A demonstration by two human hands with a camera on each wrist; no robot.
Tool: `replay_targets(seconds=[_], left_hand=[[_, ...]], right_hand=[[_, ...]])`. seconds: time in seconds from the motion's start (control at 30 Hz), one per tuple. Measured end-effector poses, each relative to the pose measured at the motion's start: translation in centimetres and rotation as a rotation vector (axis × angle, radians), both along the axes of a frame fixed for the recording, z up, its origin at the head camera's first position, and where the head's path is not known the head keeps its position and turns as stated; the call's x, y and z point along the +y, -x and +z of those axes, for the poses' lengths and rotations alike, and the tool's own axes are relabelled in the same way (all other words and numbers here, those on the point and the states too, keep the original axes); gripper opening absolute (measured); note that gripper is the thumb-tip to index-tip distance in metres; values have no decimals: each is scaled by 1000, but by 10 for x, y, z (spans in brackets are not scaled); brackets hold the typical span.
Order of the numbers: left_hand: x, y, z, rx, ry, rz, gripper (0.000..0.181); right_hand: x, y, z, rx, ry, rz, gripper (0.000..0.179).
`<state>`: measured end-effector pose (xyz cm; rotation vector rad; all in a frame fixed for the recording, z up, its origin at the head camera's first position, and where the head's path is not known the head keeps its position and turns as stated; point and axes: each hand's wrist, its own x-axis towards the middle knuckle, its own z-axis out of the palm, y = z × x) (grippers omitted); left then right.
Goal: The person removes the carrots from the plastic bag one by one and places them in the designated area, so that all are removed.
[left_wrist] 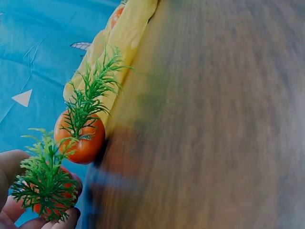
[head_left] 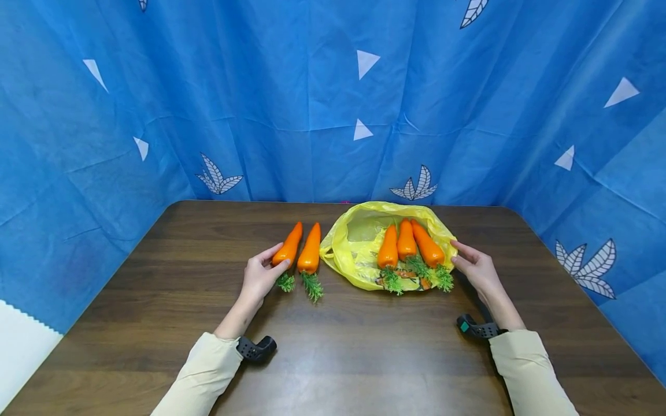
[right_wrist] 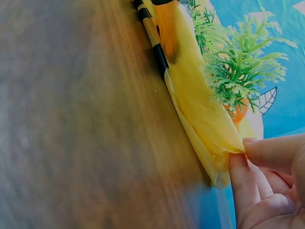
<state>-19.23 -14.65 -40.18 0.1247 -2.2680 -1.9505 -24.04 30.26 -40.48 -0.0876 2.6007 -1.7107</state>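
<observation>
My left hand (head_left: 257,277) grips an orange carrot (head_left: 290,245) with a green leafy top, thumb on one side and fingers on the other. In the left wrist view the leaves (left_wrist: 45,176) hide much of that carrot. Just right of it lies a second carrot (head_left: 310,253), its tip pointing away from me. A yellow plastic bag (head_left: 343,260) lies spread with its mouth wide, and three carrots (head_left: 388,248) rest side by side on it at the right. Between thumb and fingers my right hand (head_left: 481,274) pinches the bag's right edge (right_wrist: 224,143).
All of this lies on a dark brown wooden table (head_left: 364,346). A blue curtain (head_left: 307,86) with white triangles and leaf prints hangs behind and along both sides. Each wrist carries a black strap device (head_left: 255,348). Something white (head_left: 23,346) shows at the far left.
</observation>
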Motion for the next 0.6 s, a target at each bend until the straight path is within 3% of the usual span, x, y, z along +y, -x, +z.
replay_targets(seconds=[0.6], left_hand=[[2,2,-8,0,15,-57,48]], right_hand=[[0,-1,1,-2,-12,5,50]])
